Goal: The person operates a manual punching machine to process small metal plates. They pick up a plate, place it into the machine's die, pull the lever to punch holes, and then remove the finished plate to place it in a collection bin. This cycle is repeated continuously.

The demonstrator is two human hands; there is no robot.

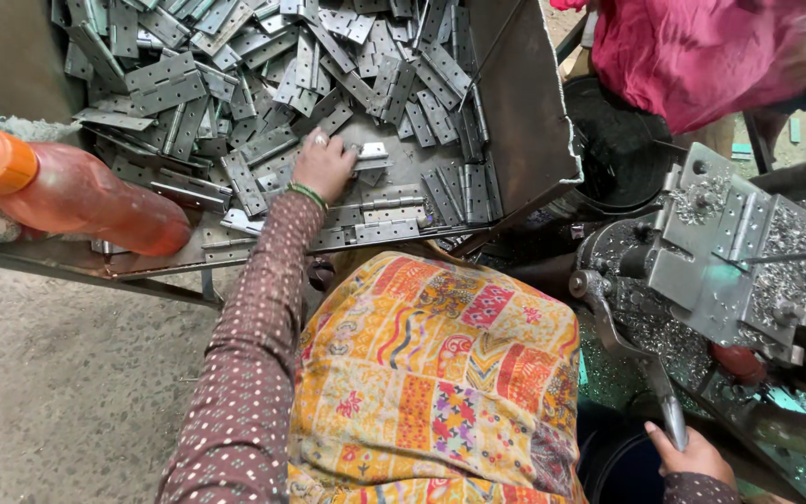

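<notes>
The left hand (322, 163) reaches into a metal tray (524, 112) at about eleven o'clock from the lap; its fingers curl down onto a grey metal hinge (372, 155) at the foot of the hinge pile (263, 75), though whether they actually clamp it I cannot tell; a green bangle (307, 194) sits at the wrist. The right hand (694, 455), at five o'clock, is wrapped tight around a lever handle (669, 415) of the press machine (725, 261). An orange bottle (67, 191) lies at nine o'clock on the tray's edge; a person in pink cloth (692, 51) stands at one o'clock.
</notes>
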